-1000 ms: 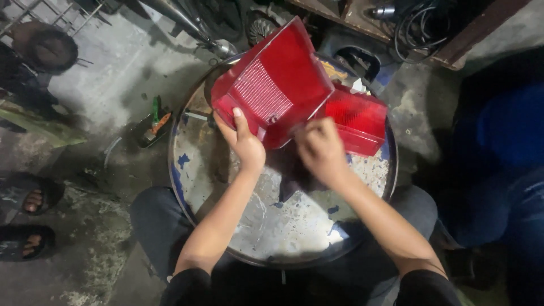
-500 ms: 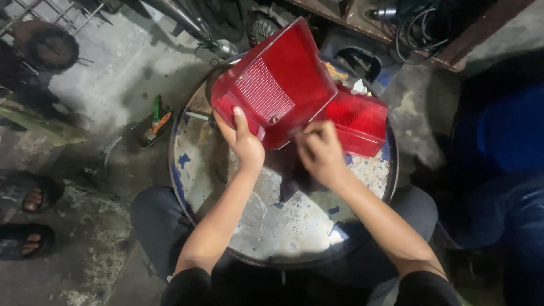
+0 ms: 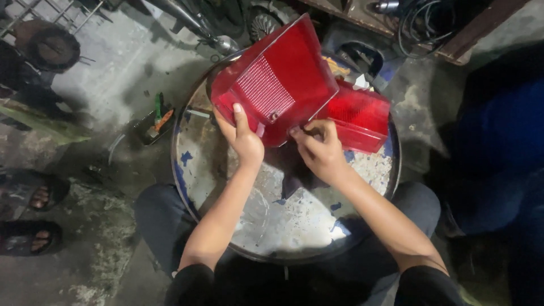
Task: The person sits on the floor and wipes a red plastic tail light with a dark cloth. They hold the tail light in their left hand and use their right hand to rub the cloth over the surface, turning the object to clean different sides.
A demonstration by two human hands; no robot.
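A large red plastic tail-light lens is held tilted over a round metal drum top. My left hand grips its lower left edge, thumb on the inner face. My right hand pinches the lens's lower edge near the middle; whether it holds a small tool there is too small to tell. A second, smaller red lens lies on the drum top, partly under the big one. A dark cloth lies beneath my hands.
A small tray with green and orange tools sits on the concrete floor at left. Another person's sandalled feet are at far left. A person in blue sits at right. Cables and machine parts crowd the top.
The lens and both hands have stayed nearly still; my right hand's fingers have shifted slightly along the lens's lower edge.
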